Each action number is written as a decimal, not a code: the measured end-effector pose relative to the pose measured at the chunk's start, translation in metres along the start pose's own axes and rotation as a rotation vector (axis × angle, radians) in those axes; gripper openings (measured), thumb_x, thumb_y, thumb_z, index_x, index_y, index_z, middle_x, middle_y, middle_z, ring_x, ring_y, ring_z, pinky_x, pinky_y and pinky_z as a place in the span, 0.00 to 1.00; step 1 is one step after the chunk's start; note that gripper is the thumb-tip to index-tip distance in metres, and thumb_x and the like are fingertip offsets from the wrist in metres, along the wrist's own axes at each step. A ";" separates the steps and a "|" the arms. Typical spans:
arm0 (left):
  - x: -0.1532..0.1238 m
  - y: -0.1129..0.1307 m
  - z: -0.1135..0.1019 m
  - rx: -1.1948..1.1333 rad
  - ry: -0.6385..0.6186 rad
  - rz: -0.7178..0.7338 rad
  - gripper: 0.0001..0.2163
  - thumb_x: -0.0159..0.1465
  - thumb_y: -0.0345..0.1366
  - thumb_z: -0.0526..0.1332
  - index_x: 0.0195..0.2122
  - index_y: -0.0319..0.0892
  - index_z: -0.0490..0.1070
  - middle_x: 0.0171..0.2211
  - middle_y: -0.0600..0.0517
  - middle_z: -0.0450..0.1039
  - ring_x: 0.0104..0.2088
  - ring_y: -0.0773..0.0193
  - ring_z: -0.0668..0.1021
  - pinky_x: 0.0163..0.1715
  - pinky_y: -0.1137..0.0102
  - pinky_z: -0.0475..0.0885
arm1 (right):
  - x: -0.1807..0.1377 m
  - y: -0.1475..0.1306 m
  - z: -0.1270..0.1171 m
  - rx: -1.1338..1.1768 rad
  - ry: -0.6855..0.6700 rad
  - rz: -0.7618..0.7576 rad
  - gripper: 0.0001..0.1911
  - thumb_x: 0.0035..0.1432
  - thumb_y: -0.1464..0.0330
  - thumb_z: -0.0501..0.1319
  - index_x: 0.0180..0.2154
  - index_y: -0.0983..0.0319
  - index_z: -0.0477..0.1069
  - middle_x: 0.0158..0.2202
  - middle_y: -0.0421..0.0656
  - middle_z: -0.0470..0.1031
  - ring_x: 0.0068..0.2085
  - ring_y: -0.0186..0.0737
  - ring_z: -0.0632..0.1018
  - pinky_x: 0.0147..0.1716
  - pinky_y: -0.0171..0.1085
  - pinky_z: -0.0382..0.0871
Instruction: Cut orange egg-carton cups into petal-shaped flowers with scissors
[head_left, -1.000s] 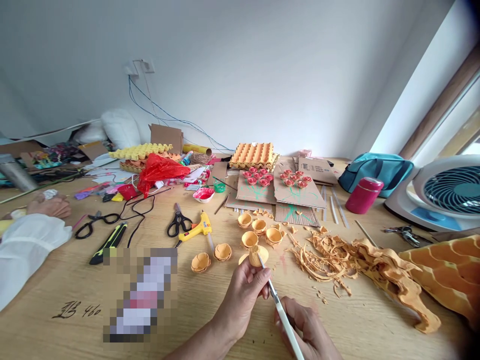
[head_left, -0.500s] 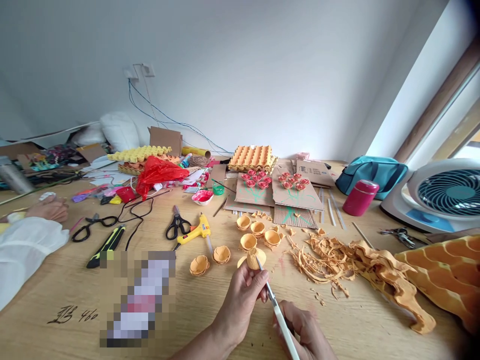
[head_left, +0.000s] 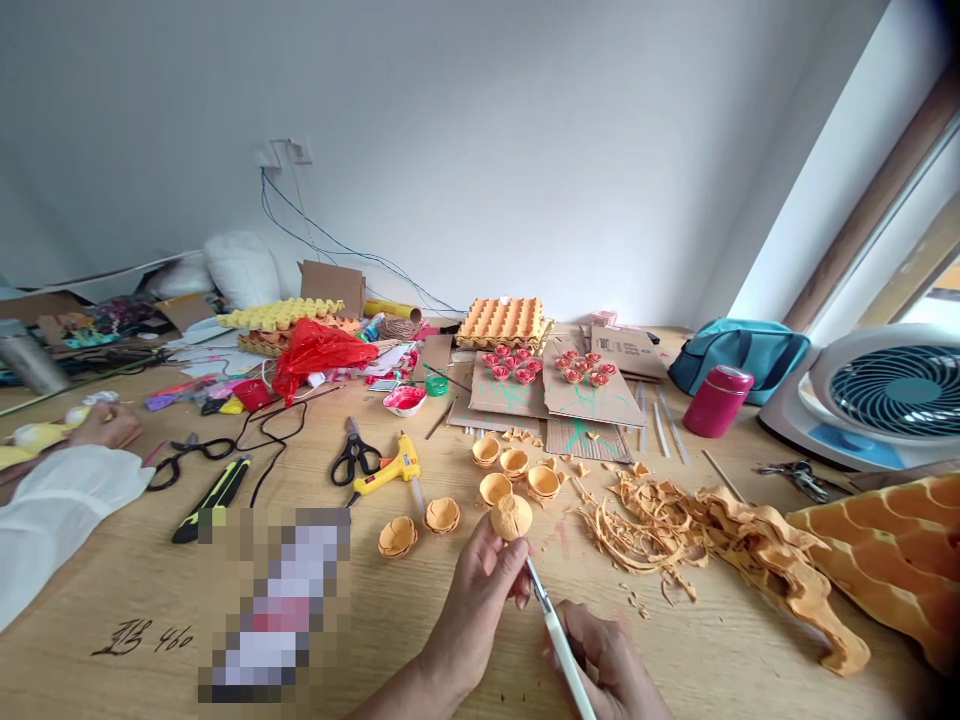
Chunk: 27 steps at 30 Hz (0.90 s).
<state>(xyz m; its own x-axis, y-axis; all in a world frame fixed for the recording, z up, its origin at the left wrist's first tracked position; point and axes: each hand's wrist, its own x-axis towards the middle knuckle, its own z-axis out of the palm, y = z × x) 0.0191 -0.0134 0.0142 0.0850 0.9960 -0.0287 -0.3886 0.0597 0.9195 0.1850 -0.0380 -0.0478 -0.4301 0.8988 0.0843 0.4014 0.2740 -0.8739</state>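
My left hand (head_left: 480, 600) is closed round a small orange egg-carton cup (head_left: 510, 516), held above the wooden table (head_left: 150, 590). My right hand (head_left: 607, 665) grips white-handled scissors (head_left: 559, 645), whose blades point up into the cup's lower edge. Several finished orange cups (head_left: 516, 470) lie just beyond, with two flower-shaped ones (head_left: 420, 525) to the left.
Orange carton trimmings (head_left: 675, 520) and a cut egg tray (head_left: 892, 560) lie to the right. A yellow glue gun (head_left: 390, 470), black scissors (head_left: 352, 455), a utility knife (head_left: 214, 495), cardboard with red flowers (head_left: 551, 385), a red flask (head_left: 716, 400) and a fan (head_left: 885, 395) are around. Another person's sleeve (head_left: 52, 510) is at left.
My left hand has turned the cup slightly and lifted it; the scissors stay at its edge. The view has shifted a little downward. The other person's hand at left has moved slightly.
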 end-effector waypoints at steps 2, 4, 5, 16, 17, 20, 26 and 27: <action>0.002 0.000 -0.003 -0.019 0.017 0.013 0.18 0.61 0.52 0.65 0.35 0.40 0.69 0.30 0.54 0.69 0.24 0.73 0.67 0.24 0.75 0.62 | 0.000 -0.001 0.001 0.017 -0.016 0.007 0.23 0.66 0.50 0.52 0.26 0.59 0.58 0.25 0.38 0.60 0.29 0.36 0.62 0.28 0.35 0.56; 0.004 -0.001 -0.006 -0.053 0.058 0.019 0.18 0.60 0.51 0.66 0.37 0.41 0.69 0.30 0.55 0.68 0.24 0.74 0.66 0.23 0.75 0.61 | 0.001 -0.002 0.002 0.037 -0.029 0.015 0.23 0.66 0.50 0.53 0.27 0.60 0.59 0.25 0.38 0.60 0.28 0.36 0.62 0.26 0.34 0.55; 0.006 0.000 -0.008 -0.071 0.077 0.023 0.18 0.59 0.50 0.67 0.38 0.41 0.70 0.29 0.55 0.67 0.24 0.74 0.65 0.23 0.76 0.60 | 0.001 -0.002 0.003 0.046 -0.030 0.019 0.23 0.66 0.49 0.53 0.27 0.60 0.60 0.24 0.37 0.59 0.28 0.35 0.62 0.26 0.34 0.54; 0.023 0.006 -0.028 -0.202 -0.033 -0.004 0.13 0.57 0.41 0.70 0.31 0.40 0.68 0.27 0.56 0.63 0.26 0.72 0.62 0.24 0.75 0.59 | 0.002 -0.021 -0.013 0.214 0.033 0.028 0.24 0.63 0.47 0.56 0.28 0.61 0.65 0.23 0.37 0.62 0.26 0.35 0.64 0.25 0.35 0.57; 0.023 0.004 -0.029 -0.174 -0.063 -0.025 0.14 0.57 0.42 0.70 0.30 0.40 0.67 0.27 0.56 0.63 0.26 0.72 0.62 0.25 0.75 0.58 | 0.002 -0.021 -0.015 0.284 0.046 0.043 0.25 0.62 0.46 0.56 0.29 0.61 0.66 0.22 0.36 0.61 0.25 0.34 0.63 0.24 0.34 0.56; 0.022 0.000 -0.028 -0.092 -0.152 -0.081 0.17 0.57 0.45 0.70 0.28 0.40 0.65 0.26 0.56 0.62 0.26 0.71 0.60 0.24 0.74 0.55 | 0.005 -0.020 -0.022 0.458 0.107 0.072 0.24 0.58 0.46 0.62 0.34 0.60 0.69 0.23 0.35 0.62 0.24 0.33 0.63 0.24 0.33 0.56; 0.016 0.000 -0.028 0.100 -0.426 -0.134 0.22 0.62 0.52 0.64 0.24 0.40 0.61 0.24 0.57 0.57 0.26 0.70 0.58 0.25 0.72 0.52 | 0.012 -0.016 -0.027 0.641 0.254 0.107 0.24 0.50 0.51 0.72 0.42 0.58 0.72 0.32 0.41 0.75 0.30 0.37 0.71 0.29 0.35 0.64; 0.016 0.000 -0.028 0.130 -0.463 -0.134 0.22 0.62 0.53 0.63 0.23 0.40 0.61 0.23 0.57 0.57 0.26 0.70 0.58 0.26 0.72 0.52 | 0.013 -0.016 -0.026 0.673 0.243 0.119 0.24 0.50 0.51 0.72 0.42 0.58 0.72 0.33 0.42 0.76 0.30 0.37 0.71 0.29 0.35 0.64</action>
<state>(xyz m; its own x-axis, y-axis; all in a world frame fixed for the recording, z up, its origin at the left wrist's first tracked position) -0.0053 0.0046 0.0022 0.5367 0.8438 -0.0002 -0.2309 0.1470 0.9618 0.1942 -0.0223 -0.0201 -0.1911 0.9816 0.0061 -0.1842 -0.0298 -0.9824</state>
